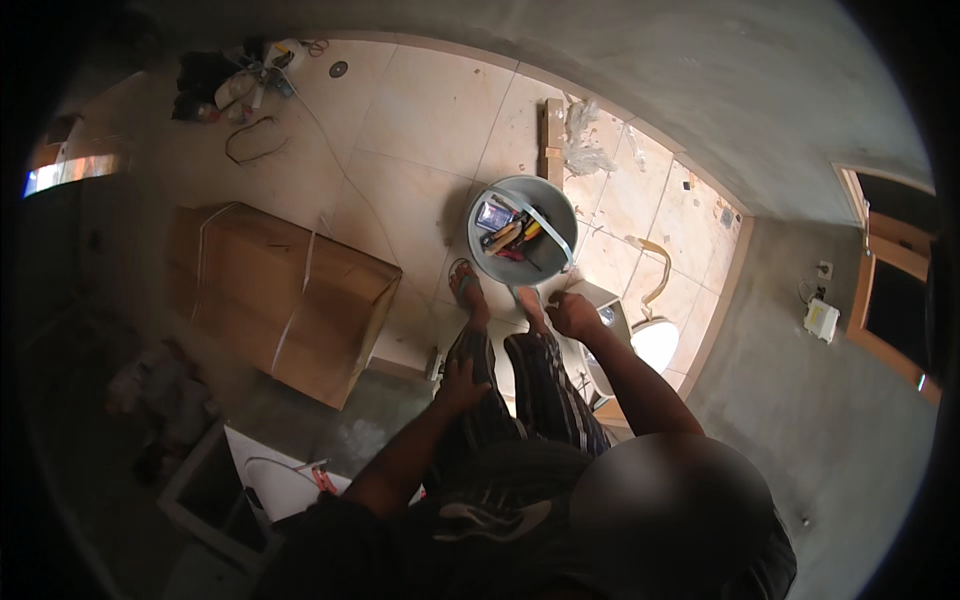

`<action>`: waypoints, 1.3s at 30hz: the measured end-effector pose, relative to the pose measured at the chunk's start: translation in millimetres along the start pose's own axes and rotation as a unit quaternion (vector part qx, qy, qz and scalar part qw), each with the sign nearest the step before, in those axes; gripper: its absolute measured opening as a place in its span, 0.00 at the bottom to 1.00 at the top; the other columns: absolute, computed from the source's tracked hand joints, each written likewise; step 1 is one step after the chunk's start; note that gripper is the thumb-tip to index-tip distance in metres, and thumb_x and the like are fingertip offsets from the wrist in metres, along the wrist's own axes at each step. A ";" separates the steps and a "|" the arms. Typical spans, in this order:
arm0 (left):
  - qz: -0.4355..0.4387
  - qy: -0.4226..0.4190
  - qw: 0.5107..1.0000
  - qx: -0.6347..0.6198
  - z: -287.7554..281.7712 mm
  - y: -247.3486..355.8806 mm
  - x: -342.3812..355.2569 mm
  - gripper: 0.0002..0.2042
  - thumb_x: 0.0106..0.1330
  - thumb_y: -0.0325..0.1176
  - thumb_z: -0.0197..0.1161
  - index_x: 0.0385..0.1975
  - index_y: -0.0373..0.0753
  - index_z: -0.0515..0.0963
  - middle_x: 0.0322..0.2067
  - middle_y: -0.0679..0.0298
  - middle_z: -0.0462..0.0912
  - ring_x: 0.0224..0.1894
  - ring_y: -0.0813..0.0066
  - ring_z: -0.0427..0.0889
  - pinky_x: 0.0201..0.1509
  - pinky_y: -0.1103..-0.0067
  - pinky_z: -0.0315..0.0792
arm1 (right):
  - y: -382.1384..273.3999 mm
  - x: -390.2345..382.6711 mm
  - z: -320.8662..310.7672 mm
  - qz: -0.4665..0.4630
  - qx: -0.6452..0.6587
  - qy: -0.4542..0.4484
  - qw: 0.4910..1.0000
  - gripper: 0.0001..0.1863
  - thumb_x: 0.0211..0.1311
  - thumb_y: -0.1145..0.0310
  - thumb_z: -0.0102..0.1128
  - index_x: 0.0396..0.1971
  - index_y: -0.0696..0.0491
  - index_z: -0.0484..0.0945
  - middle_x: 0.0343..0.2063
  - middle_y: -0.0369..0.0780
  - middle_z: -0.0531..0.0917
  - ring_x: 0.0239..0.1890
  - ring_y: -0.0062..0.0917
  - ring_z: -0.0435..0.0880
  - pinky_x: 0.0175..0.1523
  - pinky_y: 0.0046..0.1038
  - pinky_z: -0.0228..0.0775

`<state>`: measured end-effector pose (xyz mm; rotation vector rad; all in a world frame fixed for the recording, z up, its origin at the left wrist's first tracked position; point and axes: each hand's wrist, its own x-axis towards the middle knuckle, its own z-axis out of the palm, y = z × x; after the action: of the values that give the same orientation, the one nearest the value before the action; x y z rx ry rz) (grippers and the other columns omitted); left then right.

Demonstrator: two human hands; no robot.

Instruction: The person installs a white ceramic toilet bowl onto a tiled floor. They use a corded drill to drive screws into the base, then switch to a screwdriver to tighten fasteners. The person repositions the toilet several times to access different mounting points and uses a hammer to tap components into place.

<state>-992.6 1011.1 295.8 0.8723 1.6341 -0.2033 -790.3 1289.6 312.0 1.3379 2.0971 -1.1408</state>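
My left hand [462,387] rests on my left thigh, on the striped trousers [545,375], with its fingers spread and nothing in it. Held out in front of my right leg, my right hand [576,316] is closed. Its fingers are pressed together, and whatever they pinch is too small to name. Just beyond my feet stands a grey bucket [473,228] with its handle across the top. Inside it lie several hand tools [515,232], some with yellow or red handles, and a small packet [493,214]. Neither hand touches the bucket.
A large strapped cardboard box [290,310] lies on the tiled floor at left. Beyond the bucket are a wooden block [552,142] and crumpled clear plastic [588,145]. A curved tan hose [657,270] and white oval object [655,346] lie right. Assorted items [240,88] are piled far left.
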 end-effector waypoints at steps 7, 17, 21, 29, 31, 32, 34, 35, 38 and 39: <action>-0.069 0.018 0.997 -0.039 38.5 5.5 0.8 0.42 0.65 0.60 0.63 0.76 0.50 0.56 0.76 0.37 0.40 0.64 0.26 0.67 0.63 0.47 0.72 | 17.0 195.0 81.8 0.144 -0.172 -0.072 0.972 0.16 0.65 0.62 0.56 0.48 0.52 0.83 0.51 0.47 0.86 0.55 0.44 0.85 0.59 0.42 0.78; -0.032 0.129 0.986 -0.097 62.2 54.0 0.4 0.38 0.64 0.52 0.67 0.72 0.46 0.63 0.74 0.35 0.46 0.65 0.27 0.64 0.60 0.46 0.73 | 81.8 245.3 118.3 0.141 -0.337 -0.134 0.921 0.16 0.69 0.63 0.55 0.50 0.49 0.86 0.50 0.43 0.87 0.55 0.36 0.87 0.55 0.37 0.81; -0.010 0.233 0.964 -0.129 102.5 45.7 4.1 0.40 0.63 0.52 0.68 0.73 0.43 0.62 0.74 0.35 0.47 0.68 0.29 0.63 0.63 0.45 0.70 | -3.3 182.7 72.5 0.015 -0.345 -0.084 0.935 0.14 0.66 0.63 0.55 0.41 0.51 0.88 0.41 0.44 0.89 0.45 0.36 0.90 0.46 0.38 0.83; 0.170 0.503 0.806 -0.260 27.5 115.3 -50.3 0.34 0.55 0.45 0.76 0.62 0.38 0.74 0.69 0.42 0.62 0.68 0.40 0.63 0.71 0.53 0.59 | -135.4 -66.6 -98.0 -0.315 -0.450 -0.112 0.828 0.08 0.56 0.63 0.60 0.33 0.51 0.79 0.24 0.41 0.86 0.27 0.36 0.88 0.36 0.42 0.77; 0.263 0.623 0.721 -0.152 10.9 144.6 -55.4 0.23 0.63 0.41 0.70 0.55 0.37 0.78 0.58 0.47 0.74 0.63 0.46 0.71 0.66 0.56 0.66 | -153.8 -100.8 -125.8 -0.372 -0.480 -0.152 0.779 0.10 0.58 0.60 0.62 0.33 0.51 0.79 0.27 0.43 0.86 0.30 0.38 0.88 0.37 0.42 0.78; 0.299 0.677 0.666 -0.090 0.4 161.5 -54.3 0.18 0.67 0.39 0.67 0.52 0.36 0.80 0.52 0.50 0.80 0.60 0.49 0.74 0.63 0.58 0.69 | -160.8 -108.4 -135.9 -0.387 -0.496 -0.171 0.759 0.11 0.60 0.58 0.62 0.34 0.51 0.80 0.29 0.43 0.86 0.32 0.38 0.88 0.38 0.41 0.78; 0.337 0.660 0.652 -0.159 22.8 174.3 -36.9 0.15 0.70 0.37 0.64 0.52 0.38 0.79 0.48 0.52 0.82 0.53 0.52 0.79 0.56 0.61 0.73 | -215.7 -146.3 -153.0 -0.466 -0.461 -0.233 0.718 0.10 0.63 0.59 0.62 0.34 0.50 0.80 0.32 0.43 0.85 0.34 0.40 0.87 0.39 0.43 0.77; 0.327 0.633 0.660 -0.237 34.0 173.0 -39.9 0.14 0.72 0.36 0.62 0.52 0.38 0.78 0.46 0.53 0.82 0.49 0.54 0.81 0.53 0.62 0.76 | -227.3 -148.9 -143.3 -0.500 -0.457 -0.271 0.684 0.09 0.65 0.61 0.61 0.35 0.50 0.81 0.33 0.44 0.85 0.35 0.41 0.87 0.39 0.43 0.77; 0.333 0.571 0.640 -0.392 36.2 146.9 -100.4 0.13 0.74 0.36 0.59 0.54 0.41 0.77 0.41 0.55 0.83 0.42 0.56 0.85 0.47 0.65 0.79 | -248.8 -139.2 -120.9 -0.565 -0.278 -0.365 0.686 0.15 0.72 0.60 0.58 0.30 0.55 0.80 0.25 0.46 0.84 0.27 0.40 0.84 0.36 0.39 0.76; 0.312 0.527 0.646 -0.456 38.9 135.7 -118.8 0.13 0.74 0.36 0.58 0.55 0.42 0.77 0.40 0.55 0.83 0.41 0.57 0.85 0.46 0.64 0.79 | -268.9 -160.5 -111.3 -0.454 -0.162 -0.418 0.770 0.16 0.73 0.60 0.57 0.31 0.56 0.81 0.25 0.45 0.84 0.27 0.37 0.84 0.36 0.38 0.76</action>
<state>-875.9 1033.7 436.8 0.6572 1.9205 1.7993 -943.9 1234.3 601.4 -0.4516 2.0031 -1.2478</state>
